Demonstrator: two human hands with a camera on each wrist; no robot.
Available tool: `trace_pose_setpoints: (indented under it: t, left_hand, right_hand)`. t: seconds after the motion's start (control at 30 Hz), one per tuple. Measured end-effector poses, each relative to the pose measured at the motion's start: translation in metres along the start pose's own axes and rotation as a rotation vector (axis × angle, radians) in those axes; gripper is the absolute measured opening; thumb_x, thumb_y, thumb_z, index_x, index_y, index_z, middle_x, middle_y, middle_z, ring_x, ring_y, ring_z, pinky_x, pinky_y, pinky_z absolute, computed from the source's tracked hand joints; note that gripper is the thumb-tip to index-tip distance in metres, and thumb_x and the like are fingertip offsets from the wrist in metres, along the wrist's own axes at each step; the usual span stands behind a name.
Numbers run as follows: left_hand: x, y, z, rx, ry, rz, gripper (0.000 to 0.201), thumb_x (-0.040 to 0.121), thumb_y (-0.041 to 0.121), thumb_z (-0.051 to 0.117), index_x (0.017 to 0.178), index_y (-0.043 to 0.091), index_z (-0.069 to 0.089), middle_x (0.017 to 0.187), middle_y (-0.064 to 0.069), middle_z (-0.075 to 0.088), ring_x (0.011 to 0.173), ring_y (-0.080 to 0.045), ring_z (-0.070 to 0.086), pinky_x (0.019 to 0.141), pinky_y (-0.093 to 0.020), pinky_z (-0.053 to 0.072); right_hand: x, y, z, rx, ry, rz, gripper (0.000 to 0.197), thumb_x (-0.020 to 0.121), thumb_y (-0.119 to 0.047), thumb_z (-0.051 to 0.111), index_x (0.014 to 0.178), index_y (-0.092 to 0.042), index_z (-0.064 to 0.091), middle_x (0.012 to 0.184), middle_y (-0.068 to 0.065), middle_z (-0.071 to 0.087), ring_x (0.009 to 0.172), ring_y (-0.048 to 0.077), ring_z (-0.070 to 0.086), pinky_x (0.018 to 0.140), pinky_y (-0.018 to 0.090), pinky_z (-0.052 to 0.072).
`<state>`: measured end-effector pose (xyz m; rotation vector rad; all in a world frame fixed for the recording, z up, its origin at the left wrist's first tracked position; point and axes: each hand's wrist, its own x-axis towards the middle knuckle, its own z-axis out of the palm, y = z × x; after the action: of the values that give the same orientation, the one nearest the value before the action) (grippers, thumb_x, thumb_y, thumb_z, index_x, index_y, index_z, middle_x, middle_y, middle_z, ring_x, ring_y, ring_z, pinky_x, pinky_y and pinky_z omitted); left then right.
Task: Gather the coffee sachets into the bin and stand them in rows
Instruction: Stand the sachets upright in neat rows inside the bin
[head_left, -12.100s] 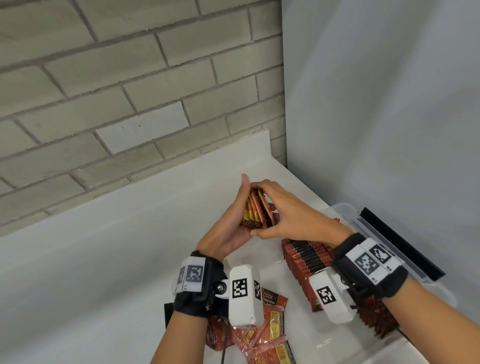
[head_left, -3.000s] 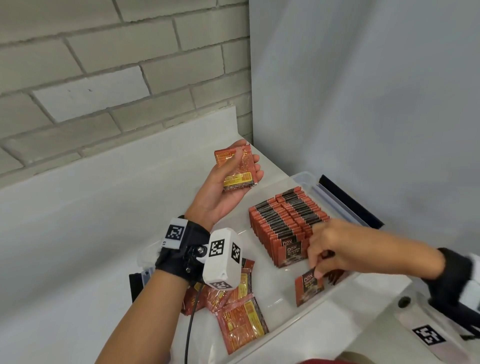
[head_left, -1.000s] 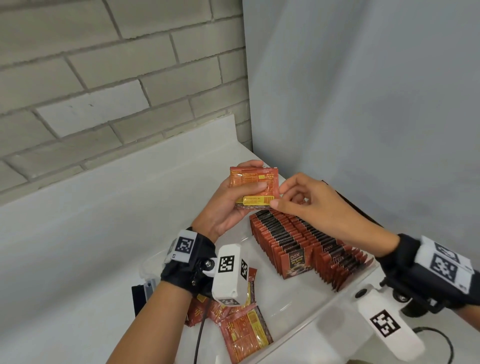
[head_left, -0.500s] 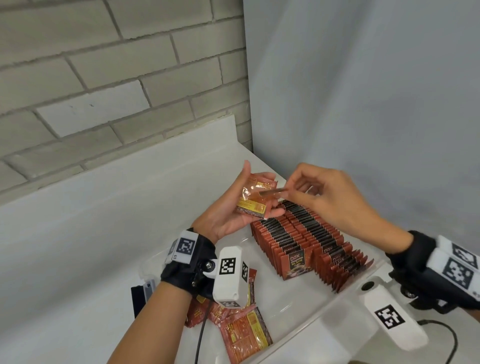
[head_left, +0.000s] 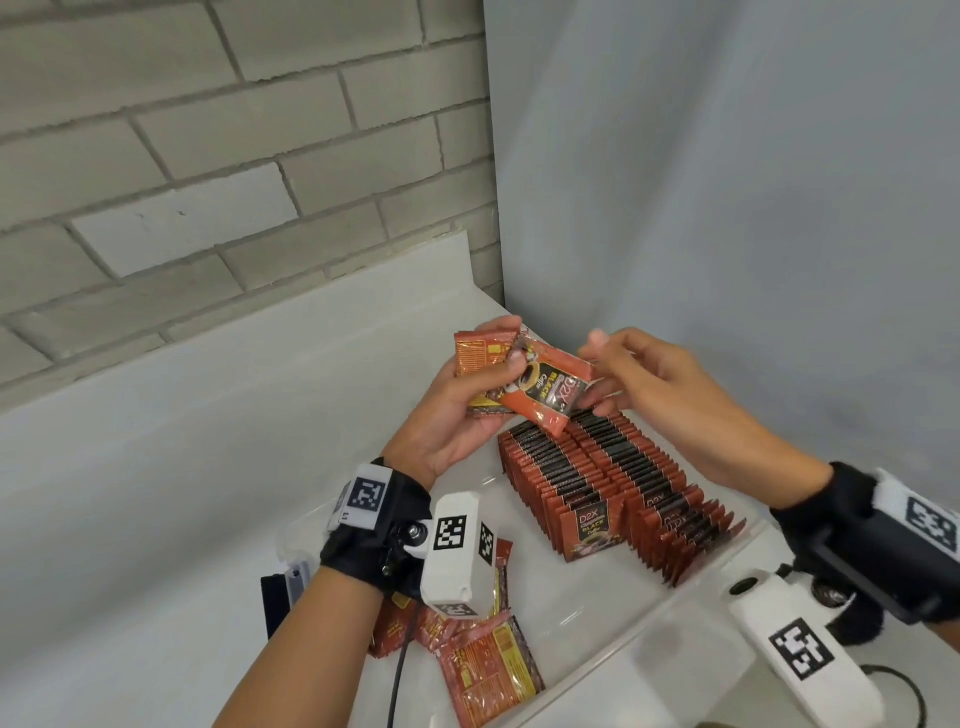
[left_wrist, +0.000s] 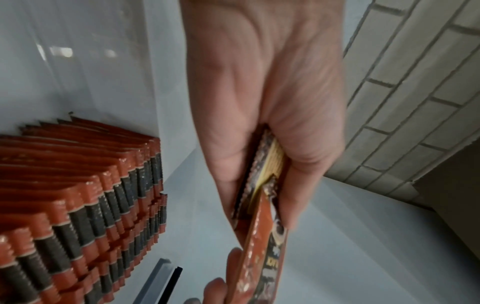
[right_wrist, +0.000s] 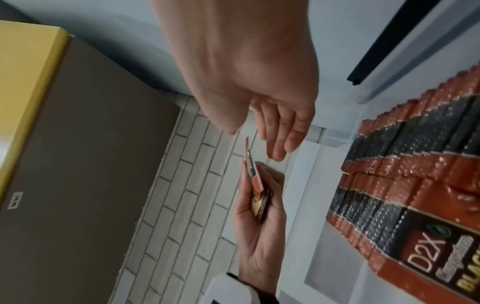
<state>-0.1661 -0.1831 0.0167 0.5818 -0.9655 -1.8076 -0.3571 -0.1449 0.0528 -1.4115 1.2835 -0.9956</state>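
My left hand (head_left: 506, 345) grips a small stack of orange coffee sachets (head_left: 480, 358) above the bin, thumb on the front. One sachet (head_left: 545, 392) lies askew on that stack, black label up. My right hand (head_left: 597, 371) is at its right end, fingers straight under the edge and thumb lifted off. The right wrist view shows that hand (right_wrist: 253, 139) open, with a gap to the sachet's edge (right_wrist: 250, 164). Two rows of sachets (head_left: 587, 483) stand on edge in the clear bin (head_left: 613, 660). In the left wrist view the stack (left_wrist: 267, 168) sits between thumb and fingers.
Several loose sachets (head_left: 483, 665) lie flat in the bin's near left end, partly under my left wrist. A black latch (head_left: 272, 597) sticks out at the bin's left side. The brick wall (head_left: 208, 156) and a grey wall close off the counter's far corner.
The sachet my right hand pinched edge-on half a second ago now lies label-up on the stack in my left hand. My right thumb has lifted and its fingers have straightened.
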Motion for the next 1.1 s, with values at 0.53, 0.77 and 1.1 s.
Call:
trace_pose_setpoints:
  t: [0.53, 0.77, 1.1]
  left_hand:
    - [0.006, 0.0, -0.007, -0.092, 0.061, 0.066, 0.038, 0.07, 0.019, 0.08, 0.105, 0.015, 0.067, 0.094, -0.008, 0.068, 0.089, -0.019, 0.068, 0.081, -0.033, 0.057]
    - [0.007, 0.001, -0.007, -0.149, 0.163, 0.028, 0.021, 0.085, 0.015, 0.06, 0.106, 0.012, 0.064, 0.088, -0.012, 0.066, 0.08, -0.018, 0.066, 0.074, -0.032, 0.057]
    - [0.004, 0.003, -0.002, -0.088, 0.191, 0.002, 0.023, 0.084, 0.018, 0.059, 0.106, 0.013, 0.064, 0.087, -0.012, 0.067, 0.077, -0.018, 0.066, 0.075, -0.031, 0.057]
  right_hand:
    - [-0.004, 0.008, -0.001, 0.062, -0.154, 0.034, 0.016, 0.081, -0.022, 0.072, 0.094, -0.013, 0.068, 0.085, 0.009, 0.073, 0.074, 0.014, 0.064, 0.078, 0.024, 0.051]
    - [-0.032, 0.031, -0.021, -0.679, -0.787, -0.244, 0.005, 0.083, -0.036, 0.071, 0.085, -0.032, 0.07, 0.08, -0.027, 0.059, 0.082, 0.003, 0.055, 0.07, 0.01, 0.039]
    - [-0.021, 0.055, -0.013, -1.15, -0.661, -0.594, 0.014, 0.088, -0.036, 0.065, 0.092, -0.023, 0.067, 0.09, -0.011, 0.056, 0.088, 0.008, 0.036, 0.081, 0.024, 0.039]
